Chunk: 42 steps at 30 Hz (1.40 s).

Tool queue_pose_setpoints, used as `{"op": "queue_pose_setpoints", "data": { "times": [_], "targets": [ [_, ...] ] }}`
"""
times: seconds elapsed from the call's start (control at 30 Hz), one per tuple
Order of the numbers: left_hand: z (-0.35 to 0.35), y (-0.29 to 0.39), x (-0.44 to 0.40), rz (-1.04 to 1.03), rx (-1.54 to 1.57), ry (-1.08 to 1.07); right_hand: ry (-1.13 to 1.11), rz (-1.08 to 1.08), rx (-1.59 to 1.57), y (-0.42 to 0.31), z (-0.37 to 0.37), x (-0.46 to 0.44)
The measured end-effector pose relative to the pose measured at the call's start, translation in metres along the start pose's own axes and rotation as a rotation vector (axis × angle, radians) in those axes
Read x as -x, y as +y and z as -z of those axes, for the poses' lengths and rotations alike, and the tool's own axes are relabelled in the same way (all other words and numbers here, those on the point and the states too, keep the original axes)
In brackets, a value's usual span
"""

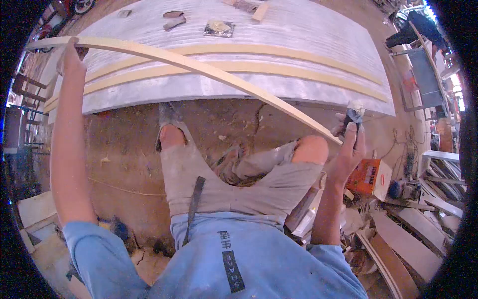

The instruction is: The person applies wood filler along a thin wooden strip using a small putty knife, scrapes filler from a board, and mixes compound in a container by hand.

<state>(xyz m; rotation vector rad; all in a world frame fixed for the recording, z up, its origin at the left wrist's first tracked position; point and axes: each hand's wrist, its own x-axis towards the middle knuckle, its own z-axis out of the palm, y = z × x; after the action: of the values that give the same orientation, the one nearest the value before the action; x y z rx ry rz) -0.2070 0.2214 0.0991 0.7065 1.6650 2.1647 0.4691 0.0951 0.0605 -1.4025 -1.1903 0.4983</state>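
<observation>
A long, pale wooden strip (pixel 224 74) slants in front of me from upper left to lower right. My left hand (pixel 73 57) is closed around it near its far left end. My right hand (pixel 351 137) is closed on a small dark object with a whitish top (pixel 355 112), whose kind I cannot make out. The strip's lower right end lies against or just beside the fingers of that hand; contact there is unclear. Behind the held strip, two similar strips, a rear one (pixel 279 50) and a front one (pixel 264 67), lie lengthwise on a whitish board (pixel 318 30).
On the board sit a yellowish lump on a dark square (pixel 219 28), brownish folded pieces (pixel 174 20) and wood offcuts (pixel 260 12). To my right are an orange box (pixel 363 177) and scrap boards (pixel 413 229). A metal frame (pixel 420 79) stands far right.
</observation>
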Motion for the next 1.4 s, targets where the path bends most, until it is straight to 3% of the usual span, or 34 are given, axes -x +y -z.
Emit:
{"op": "queue_pose_setpoints", "data": {
  "times": [0.1,0.17,0.27,0.33,0.37,0.5,0.57,0.7,0.8,1.03,1.1,1.23,1.3,1.33,1.4],
  "targets": [
    [0.022,0.010,0.013,0.000,0.278,-0.138,-0.035,-0.106,0.191,-0.015,-0.003,0.000],
    [0.033,0.029,0.049,-0.046,0.409,-0.165,-0.005,-0.114,0.121,0.004,-0.004,0.001],
    [0.033,0.072,0.120,-0.052,0.547,-0.159,-0.147,-0.179,-0.186,-0.031,-0.035,-0.001],
    [0.023,0.094,0.148,-0.071,0.611,-0.179,-0.452,-0.067,-0.214,-0.047,-0.050,-0.011],
    [0.017,0.101,0.156,-0.064,0.636,-0.180,-0.457,-0.042,-0.239,-0.061,-0.063,-0.015],
    [0.014,0.105,0.153,-0.041,0.736,-0.212,-0.779,0.500,-0.107,-0.148,-0.138,-0.018],
    [0.011,0.100,0.149,-0.032,0.823,-0.317,-0.885,0.619,-0.151,-0.192,-0.167,-0.019],
    [0.006,0.110,0.153,0.025,0.848,-0.258,-0.979,0.798,-0.220,-0.231,-0.217,-0.013],
    [0.012,0.110,0.152,0.028,0.891,-0.323,-1.098,0.693,-0.187,-0.251,-0.231,-0.003],
    [0.015,0.107,0.158,0.016,0.915,-0.348,-1.086,0.725,-0.310,-0.244,-0.244,0.009],
    [0.018,0.102,0.157,0.021,0.903,-0.327,-1.228,0.544,0.038,-0.254,-0.232,0.003],
    [0.025,0.093,0.154,0.004,0.922,-0.365,-1.201,0.630,0.167,-0.243,-0.229,-0.001],
    [0.026,0.094,0.155,-0.005,0.938,-0.379,-0.969,0.849,-0.058,-0.249,-0.228,0.005],
    [0.026,0.095,0.156,0.007,0.934,-0.369,-0.968,0.846,-0.057,-0.252,-0.228,0.007],
    [0.025,0.098,0.158,0.026,0.925,-0.367,-0.861,1.211,0.061,-0.257,-0.229,0.007]
  ]
}}
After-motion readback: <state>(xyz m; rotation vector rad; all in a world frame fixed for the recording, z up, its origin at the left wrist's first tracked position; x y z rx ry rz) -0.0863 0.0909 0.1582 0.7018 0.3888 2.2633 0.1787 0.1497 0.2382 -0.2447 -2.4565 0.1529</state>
